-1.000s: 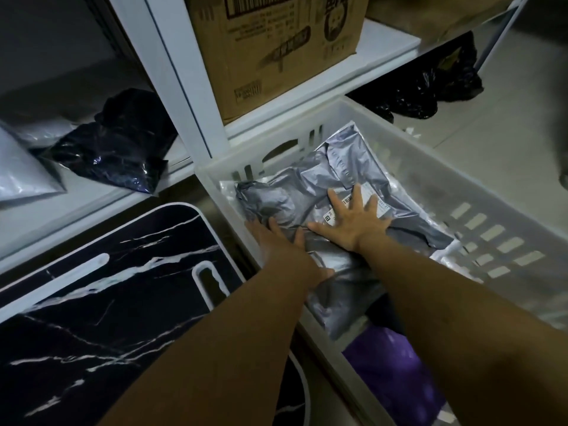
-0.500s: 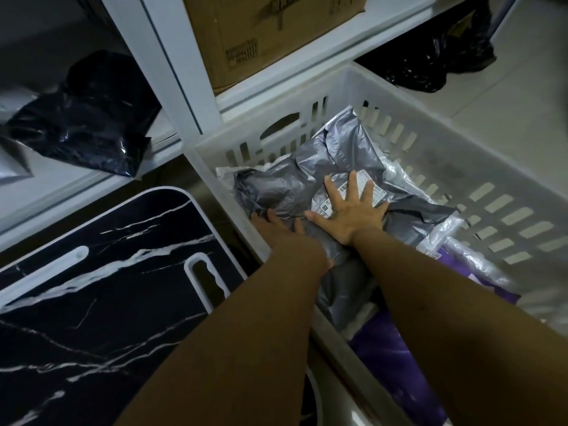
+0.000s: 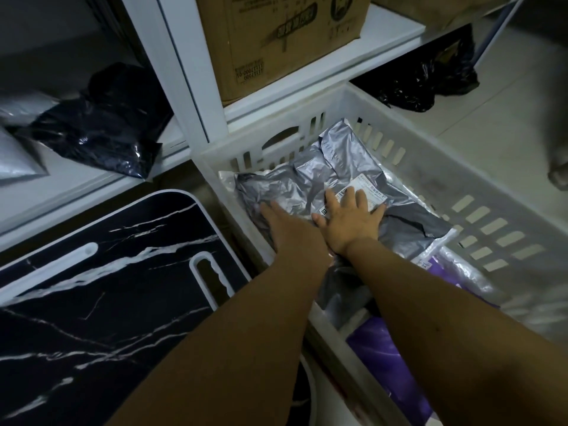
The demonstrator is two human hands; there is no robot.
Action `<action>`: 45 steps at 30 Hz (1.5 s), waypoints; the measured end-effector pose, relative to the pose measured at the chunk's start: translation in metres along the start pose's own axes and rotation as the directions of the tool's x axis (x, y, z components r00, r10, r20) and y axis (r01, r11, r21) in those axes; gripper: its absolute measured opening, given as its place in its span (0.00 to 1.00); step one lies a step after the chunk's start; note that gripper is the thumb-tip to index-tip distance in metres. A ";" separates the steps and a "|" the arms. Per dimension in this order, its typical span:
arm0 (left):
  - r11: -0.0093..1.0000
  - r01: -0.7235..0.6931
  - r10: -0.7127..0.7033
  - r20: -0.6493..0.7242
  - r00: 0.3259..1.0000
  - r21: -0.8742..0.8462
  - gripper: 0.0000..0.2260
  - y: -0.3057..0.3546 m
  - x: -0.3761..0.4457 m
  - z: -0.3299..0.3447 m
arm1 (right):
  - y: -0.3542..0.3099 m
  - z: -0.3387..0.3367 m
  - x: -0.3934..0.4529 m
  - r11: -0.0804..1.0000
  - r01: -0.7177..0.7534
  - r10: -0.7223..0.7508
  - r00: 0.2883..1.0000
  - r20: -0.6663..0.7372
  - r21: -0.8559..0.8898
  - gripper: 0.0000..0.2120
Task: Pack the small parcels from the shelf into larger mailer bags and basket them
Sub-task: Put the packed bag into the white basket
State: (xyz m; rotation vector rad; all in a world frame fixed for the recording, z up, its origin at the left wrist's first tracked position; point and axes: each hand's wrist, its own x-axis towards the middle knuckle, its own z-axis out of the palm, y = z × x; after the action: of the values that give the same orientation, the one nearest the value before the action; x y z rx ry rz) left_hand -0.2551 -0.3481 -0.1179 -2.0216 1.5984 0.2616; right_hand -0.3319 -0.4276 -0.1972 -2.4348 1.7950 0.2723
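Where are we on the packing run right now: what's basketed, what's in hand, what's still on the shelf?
Done: a grey mailer bag with a label lies in the white basket, on top of purple bags. In hand: the left hand and right hand press flat on it, fingers straight. Left: a black parcel and a pale one sit on the shelf, so more packing probably remains.

A white shelf (image 3: 307,99) carries a brown cardboard box (image 3: 276,41) on its right bay and, on the left bay, a crumpled black bag (image 3: 101,127) beside a grey mailer (image 3: 15,161). The pale tiled floor (image 3: 507,124) bears the white slatted basket (image 3: 461,192), with black bags (image 3: 430,78) under the shelf.
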 end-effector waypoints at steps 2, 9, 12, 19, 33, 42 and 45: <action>0.996 -0.067 0.060 -0.132 0.989 -0.051 0.26 -0.002 -0.011 -0.006 | 0.000 -0.013 -0.009 1.000 -0.019 0.019 1.000 -0.015 0.016 0.28; 0.989 -0.113 0.076 -0.324 0.943 -0.096 0.15 -0.041 -0.067 -0.032 | 0.010 -0.068 -0.052 0.997 -0.060 0.063 0.996 -0.069 0.044 0.23; 0.987 -0.114 0.067 -0.347 0.935 -0.117 0.14 -0.064 -0.103 -0.038 | 0.007 -0.101 -0.077 0.999 -0.027 0.028 0.999 -0.032 0.029 0.23; 0.974 -0.067 -0.031 -0.425 0.905 -0.215 0.10 -0.134 -0.185 -0.040 | -0.043 -0.174 -0.128 0.991 0.132 -0.132 0.989 -0.065 -0.005 0.15; 0.808 0.348 -0.520 -0.297 0.801 -0.476 0.16 -0.321 -0.308 0.075 | -0.265 -0.211 -0.201 0.767 0.612 -0.635 0.768 -0.086 -0.193 0.16; 0.757 0.291 -0.525 -0.280 0.804 -0.586 0.10 -0.346 -0.259 0.117 | -0.307 -0.167 -0.161 0.896 0.418 -0.428 0.903 -0.040 -0.153 0.24; 0.766 0.270 -0.518 -0.311 0.797 -0.584 0.11 -0.347 -0.234 0.116 | -0.312 -0.155 -0.141 0.921 0.340 -0.356 0.933 -0.056 -0.190 0.24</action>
State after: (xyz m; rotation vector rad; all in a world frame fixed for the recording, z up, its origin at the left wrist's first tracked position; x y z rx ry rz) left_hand 0.0284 -0.0404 -0.0028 -2.9820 1.3664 0.0363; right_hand -0.0624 -0.2319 -0.0231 -2.8746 1.3781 0.3049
